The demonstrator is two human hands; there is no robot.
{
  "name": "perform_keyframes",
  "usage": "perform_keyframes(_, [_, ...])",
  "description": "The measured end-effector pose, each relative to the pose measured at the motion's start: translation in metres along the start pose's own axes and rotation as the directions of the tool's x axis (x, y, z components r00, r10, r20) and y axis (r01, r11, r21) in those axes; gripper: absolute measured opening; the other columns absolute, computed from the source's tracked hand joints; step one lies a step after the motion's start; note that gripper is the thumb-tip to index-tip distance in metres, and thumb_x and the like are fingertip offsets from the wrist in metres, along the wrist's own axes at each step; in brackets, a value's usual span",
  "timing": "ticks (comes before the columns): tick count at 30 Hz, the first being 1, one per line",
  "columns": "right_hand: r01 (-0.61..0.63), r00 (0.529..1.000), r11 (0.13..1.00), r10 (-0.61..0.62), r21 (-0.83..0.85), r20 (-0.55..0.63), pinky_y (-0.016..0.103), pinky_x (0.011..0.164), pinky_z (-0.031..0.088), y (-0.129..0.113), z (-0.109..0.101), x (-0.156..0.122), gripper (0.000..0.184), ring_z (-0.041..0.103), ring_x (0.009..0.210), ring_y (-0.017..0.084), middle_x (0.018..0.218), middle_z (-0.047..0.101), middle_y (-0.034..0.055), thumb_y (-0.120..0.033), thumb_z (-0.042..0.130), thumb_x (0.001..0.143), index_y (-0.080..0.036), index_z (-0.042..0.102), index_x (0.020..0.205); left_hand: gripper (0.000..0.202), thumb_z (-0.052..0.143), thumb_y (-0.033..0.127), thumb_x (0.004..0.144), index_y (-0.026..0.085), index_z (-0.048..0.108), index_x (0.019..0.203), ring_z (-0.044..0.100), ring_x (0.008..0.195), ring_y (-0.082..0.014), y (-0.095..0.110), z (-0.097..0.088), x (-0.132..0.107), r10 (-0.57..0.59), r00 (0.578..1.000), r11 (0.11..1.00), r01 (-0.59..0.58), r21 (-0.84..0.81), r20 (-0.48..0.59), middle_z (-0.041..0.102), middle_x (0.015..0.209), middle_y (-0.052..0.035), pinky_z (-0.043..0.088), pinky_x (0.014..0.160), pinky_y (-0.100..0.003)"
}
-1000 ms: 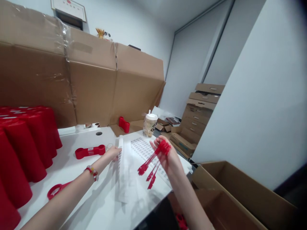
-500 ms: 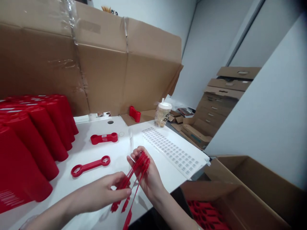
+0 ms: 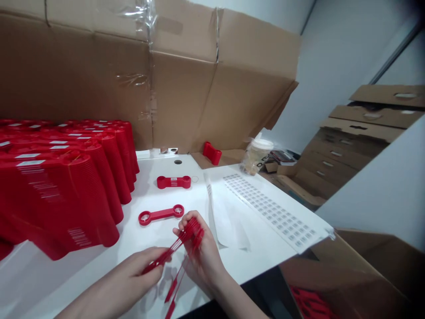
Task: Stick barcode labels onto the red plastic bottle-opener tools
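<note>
A fanned bunch of thin red plastic pieces [image 3: 177,243], blurred by motion, stretches between my two hands. My right hand [image 3: 204,254] has its fingers curled round the upper ends. Lower on the left, my left hand [image 3: 148,268] pinches part of the bunch between thumb and fingers. At least two loose pieces hang below, apart from the left hand's pinch. Just beyond the hands lies a single red bar with a ring at each end [image 3: 161,215]. Farther back is a small labelled stack of red bars [image 3: 173,182].
Tall red stacks with white labels [image 3: 96,195] fill the table's left. A label sheet [image 3: 270,208] lies right, near a lidded cup [image 3: 257,155]. Another red stack [image 3: 212,153] rests by the cardboard wall [image 3: 186,97]. An open box [image 3: 348,283] holding red pieces stands lower right.
The view has swung left, so the table's things appear farther right. The left hand now pinches the bunch lower down, and a few pieces dangle apart from it.
</note>
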State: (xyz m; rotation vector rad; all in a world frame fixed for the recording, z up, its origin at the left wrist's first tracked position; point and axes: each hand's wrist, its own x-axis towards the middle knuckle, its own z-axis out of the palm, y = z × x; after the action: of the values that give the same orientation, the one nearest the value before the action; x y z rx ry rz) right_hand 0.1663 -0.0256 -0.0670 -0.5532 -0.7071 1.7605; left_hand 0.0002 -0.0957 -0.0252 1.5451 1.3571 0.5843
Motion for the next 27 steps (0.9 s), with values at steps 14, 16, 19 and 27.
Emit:
perform_keyframes(14, [-0.087, 0.983, 0.987, 0.063, -0.133, -0.172, 0.028, 0.084, 0.051, 0.013, -0.024, 0.000, 0.013, 0.059, 0.074, 0.012, 0.078, 0.058, -0.0028, -0.017, 0.068, 0.076, -0.022, 0.057, 0.076, 0.042, 0.028, 0.022, 0.102, 0.024, 0.063, 0.126, 0.058, 0.116, -0.0234, -0.032, 0.013, 0.004, 0.247, 0.969, 0.870, -0.211, 0.447, -0.025, 0.063, 0.126, -0.0100, 0.048, 0.103, -0.039])
perform_keyframes(16, [-0.109, 0.981, 0.979, 0.078, -0.173, -0.176, 0.029, 0.083, 0.051, 0.014, -0.032, 0.001, 0.012, 0.061, 0.076, 0.014, 0.082, 0.060, -0.0012, -0.015, 0.066, 0.072, -0.021, 0.057, 0.075, 0.042, 0.030, 0.021, 0.100, 0.025, 0.066, 0.120, 0.058, 0.112, -0.0262, -0.037, 0.023, 0.006, 0.373, 0.927, 0.760, -0.322, 0.564, 0.026, 0.065, 0.126, -0.0110, 0.049, 0.100, -0.042])
perform_keyframes(19, [-0.121, 0.982, 0.959, 0.080, -0.255, -0.168, 0.029, 0.081, 0.050, 0.013, -0.039, 0.002, 0.010, 0.063, 0.080, 0.015, 0.089, 0.061, -0.0002, -0.014, 0.061, 0.069, -0.021, 0.055, 0.074, 0.035, 0.038, 0.025, 0.099, 0.024, 0.067, 0.118, 0.061, 0.105, -0.0278, -0.035, 0.038, 0.009, 0.354, 0.935, 0.709, -0.269, 0.652, 0.001, 0.069, 0.116, -0.0121, 0.053, 0.091, -0.041])
perform_keyframes(27, [-0.063, 0.987, 0.707, 0.148, -0.705, 0.061, 0.026, 0.060, 0.038, -0.026, -0.051, -0.009, 0.040, 0.053, 0.066, 0.015, 0.075, 0.060, -0.0004, 0.005, 0.040, 0.055, -0.018, 0.066, 0.076, 0.044, 0.047, 0.001, 0.083, 0.008, 0.068, 0.121, 0.066, 0.103, -0.0391, -0.033, 0.062, 0.011, 0.159, 0.987, 0.548, -0.109, 0.830, 0.025, 0.069, 0.119, -0.0225, 0.055, 0.086, -0.055])
